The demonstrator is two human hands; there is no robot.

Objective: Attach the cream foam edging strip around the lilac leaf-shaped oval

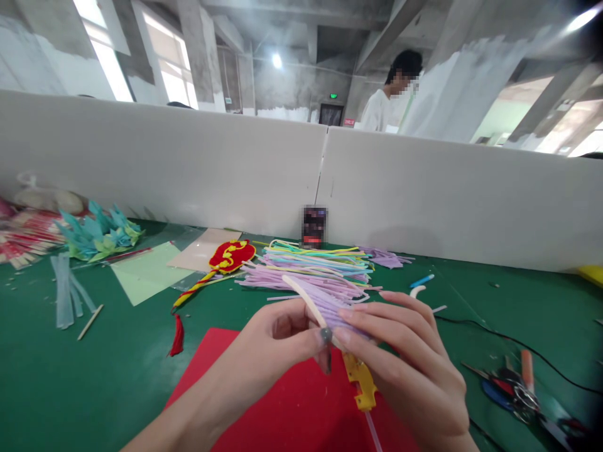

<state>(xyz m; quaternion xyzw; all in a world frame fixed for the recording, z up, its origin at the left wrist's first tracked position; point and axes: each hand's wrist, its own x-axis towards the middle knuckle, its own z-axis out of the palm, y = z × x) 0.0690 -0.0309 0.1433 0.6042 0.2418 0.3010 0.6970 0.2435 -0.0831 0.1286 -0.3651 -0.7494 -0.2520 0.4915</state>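
Observation:
My left hand pinches a white pipe-cleaner strip between thumb and fingers. The strip runs along the edge of a flat piece of lilac pipe cleaners laid side by side. From the other side my right hand grips the same lilac piece, its fingers lying across it. A yellow glue gun lies under the hands on a red mat, with a clear glue stick sticking out of it. My hands cover part of the gun and of the piece.
Loose pastel pipe cleaners lie in a pile beyond my hands, near a red fan ornament with a tassel. Scissors and pliers and a black cable are at right. A white partition stands behind; a person is past it.

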